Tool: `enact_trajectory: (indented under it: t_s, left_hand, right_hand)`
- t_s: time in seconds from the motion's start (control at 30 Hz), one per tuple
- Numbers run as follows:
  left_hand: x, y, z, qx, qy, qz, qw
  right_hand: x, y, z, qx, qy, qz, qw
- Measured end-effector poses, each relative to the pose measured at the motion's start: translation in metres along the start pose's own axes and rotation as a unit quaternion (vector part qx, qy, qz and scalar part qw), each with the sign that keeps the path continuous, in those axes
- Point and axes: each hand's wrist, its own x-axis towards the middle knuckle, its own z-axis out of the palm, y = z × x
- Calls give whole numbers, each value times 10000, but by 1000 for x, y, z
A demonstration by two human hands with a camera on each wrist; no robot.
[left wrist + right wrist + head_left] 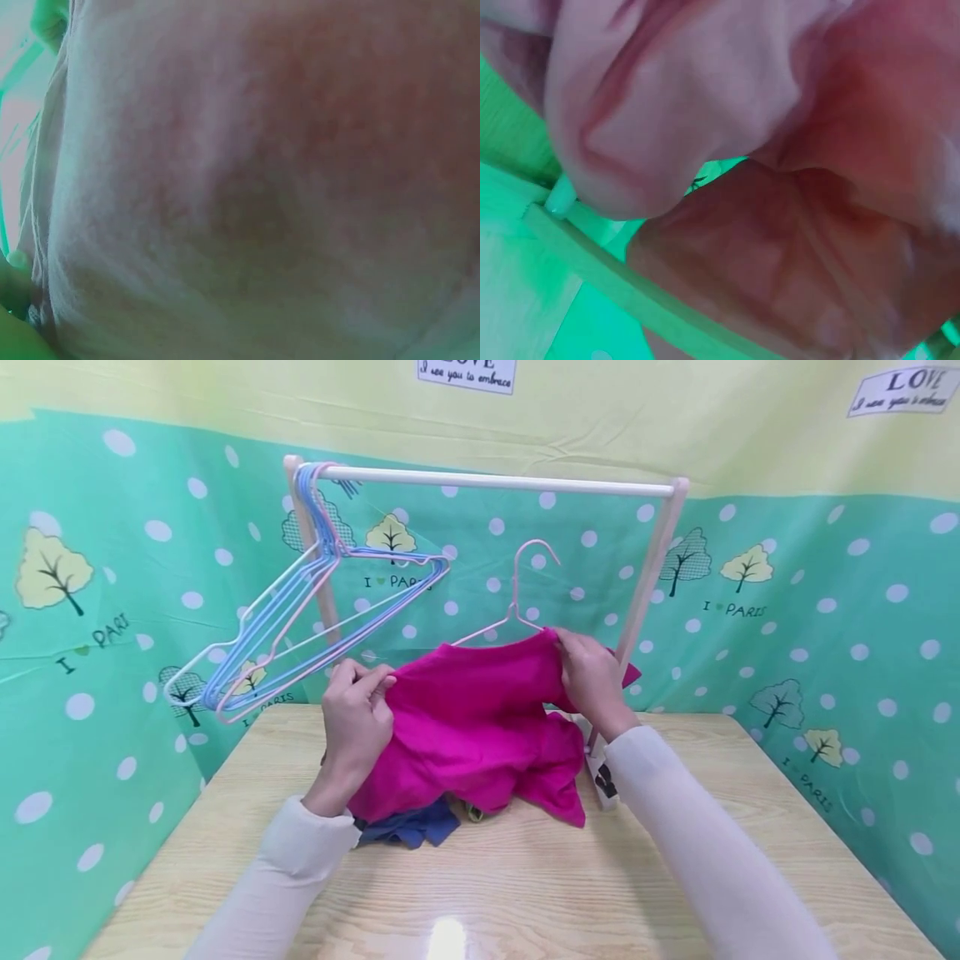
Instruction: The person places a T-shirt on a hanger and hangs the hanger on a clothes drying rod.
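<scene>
Magenta foremost in the head view: gripping the garment (480,718) by its upper edge, with curled fingers of the left hand (356,714) and right hand (588,677); holding it above dark blue cloth (416,827) and a pale wood-grain table (525,893), before a pink hanger (515,589) and a rack (487,479) bearing bunched hangers (327,550). Facing a green, dotted backdrop (795,560) with a yellow upper band; reading "I PARIS" beside printed trees, "LOVE" and "I see you to embrace" on white labels (903,392). Left wrist: looking into close, blurred cloth; not making out the hand's hold. Right wrist: looking at green-tinted folds; again not making out fingers.
</scene>
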Motion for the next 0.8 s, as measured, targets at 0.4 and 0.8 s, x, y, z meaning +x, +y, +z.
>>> enact_trajectory:
  t_s: [0.4, 0.8]
  left_hand:
    - [8, 3, -2, 789, -748, 59, 9941]
    - [8, 6, 12, 895, -973, 87, 9912]
  right_hand:
    - [8, -11, -5, -328, 360, 121, 9987]
    - [12, -30, -4, -194, 309, 72, 9993]
